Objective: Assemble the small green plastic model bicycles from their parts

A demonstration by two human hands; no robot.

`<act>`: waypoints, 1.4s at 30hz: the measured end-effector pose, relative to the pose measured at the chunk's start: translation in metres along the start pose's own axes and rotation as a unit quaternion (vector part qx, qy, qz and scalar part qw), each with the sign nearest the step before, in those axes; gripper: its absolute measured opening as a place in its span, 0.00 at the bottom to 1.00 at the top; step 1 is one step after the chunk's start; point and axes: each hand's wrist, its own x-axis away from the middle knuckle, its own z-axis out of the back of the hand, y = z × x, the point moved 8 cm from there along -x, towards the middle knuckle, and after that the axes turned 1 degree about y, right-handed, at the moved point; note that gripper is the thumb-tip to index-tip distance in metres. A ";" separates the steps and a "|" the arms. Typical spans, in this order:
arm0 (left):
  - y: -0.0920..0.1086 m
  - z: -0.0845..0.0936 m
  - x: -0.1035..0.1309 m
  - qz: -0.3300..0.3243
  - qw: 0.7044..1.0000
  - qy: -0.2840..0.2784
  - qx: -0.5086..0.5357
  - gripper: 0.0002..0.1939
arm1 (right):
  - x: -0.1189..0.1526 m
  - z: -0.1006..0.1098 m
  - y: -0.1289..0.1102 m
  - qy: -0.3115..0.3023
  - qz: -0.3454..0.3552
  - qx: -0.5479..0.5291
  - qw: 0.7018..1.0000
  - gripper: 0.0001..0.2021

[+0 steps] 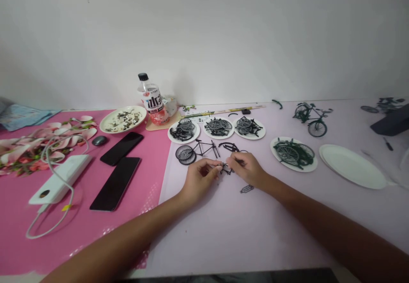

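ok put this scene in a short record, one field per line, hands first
left hand: pinching a small black part
right hand: fingertips at the same part, exact grip hidden
beside hands: black model wheels, joined to a thin frame
black-part plates: three, white
green-part plate: one, white
standing model: dark green bicycle, far right of centre
pink side: two dark phones, shallow bowl

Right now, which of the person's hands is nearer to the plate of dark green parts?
Right. The right hand is left of the plate of dark green parts, apart from it; the left hand is farther left, beyond the right hand.
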 end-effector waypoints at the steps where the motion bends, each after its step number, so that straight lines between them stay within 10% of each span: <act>1: 0.000 0.000 0.000 0.001 1.000 -0.002 -0.002 0.14 | 0.001 0.000 -0.002 -0.001 -0.002 0.001 1.000 0.22; 15: 0.007 0.009 -0.003 -0.043 0.999 0.026 -0.005 0.15 | 0.000 0.009 -0.021 0.035 0.087 0.057 0.994 0.14; 26: 0.010 0.016 -0.005 -0.130 0.990 0.052 -0.010 0.10 | 0.004 -0.003 -0.039 -0.117 0.192 0.242 0.944 0.07; 42: 0.002 0.004 -0.003 -0.004 0.996 0.001 0.093 0.24 | 0.005 -0.009 -0.028 -0.199 0.138 0.285 0.928 0.07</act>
